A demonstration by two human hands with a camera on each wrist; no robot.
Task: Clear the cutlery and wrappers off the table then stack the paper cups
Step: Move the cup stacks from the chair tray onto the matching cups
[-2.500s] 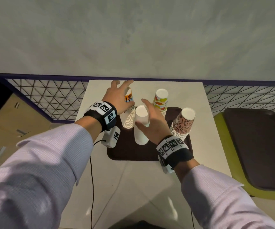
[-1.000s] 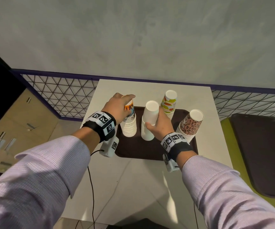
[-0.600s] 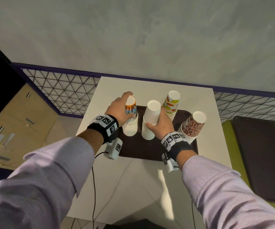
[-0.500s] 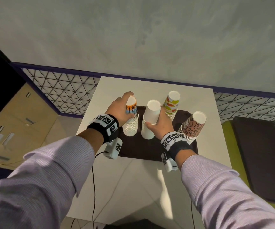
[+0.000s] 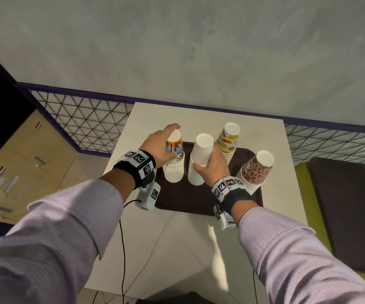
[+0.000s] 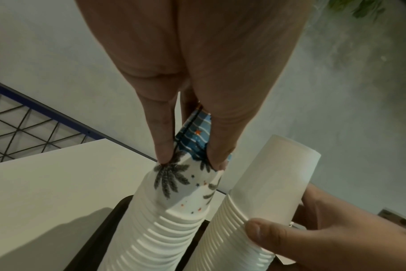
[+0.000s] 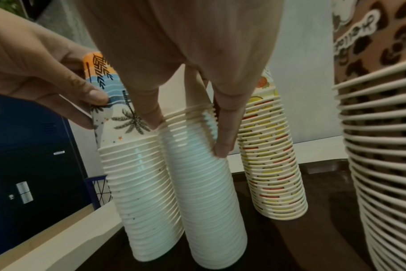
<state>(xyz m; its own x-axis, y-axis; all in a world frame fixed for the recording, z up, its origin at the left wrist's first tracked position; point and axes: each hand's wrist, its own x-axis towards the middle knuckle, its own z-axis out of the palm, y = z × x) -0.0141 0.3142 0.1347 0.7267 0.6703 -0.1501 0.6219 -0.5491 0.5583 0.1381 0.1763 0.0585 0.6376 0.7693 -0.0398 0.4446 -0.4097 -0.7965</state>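
Observation:
Several stacks of upturned paper cups stand on a dark brown tray point(image 5: 186, 200) on the white table point(image 5: 177, 244). My left hand point(image 5: 163, 144) grips the top of the palm-print stack point(image 5: 174, 163), also seen in the left wrist view as the palm-print stack point(image 6: 174, 198) and in the right wrist view as the palm-print stack point(image 7: 137, 165). My right hand point(image 5: 212, 167) grips the plain white stack point(image 5: 200, 159) around its middle; its fingers point(image 7: 223, 139) curl on the white stack point(image 7: 204, 183). The fruit-print stack point(image 5: 228, 139) and the leopard-print stack point(image 5: 256, 170) stand free to the right.
A wire-mesh fence with a purple rail point(image 5: 85, 121) runs behind the table below a grey wall. A green seat with a dark cushion point(image 5: 348, 211) stands to the right. Wooden cabinets point(image 5: 23, 163) lie on the left. Cables hang from my wrist cameras.
Both hands have kept their grip on the same two stacks. The left hand's fingers, spread earlier, have closed round the palm-print top; the right hand has slid lower down the white stack.

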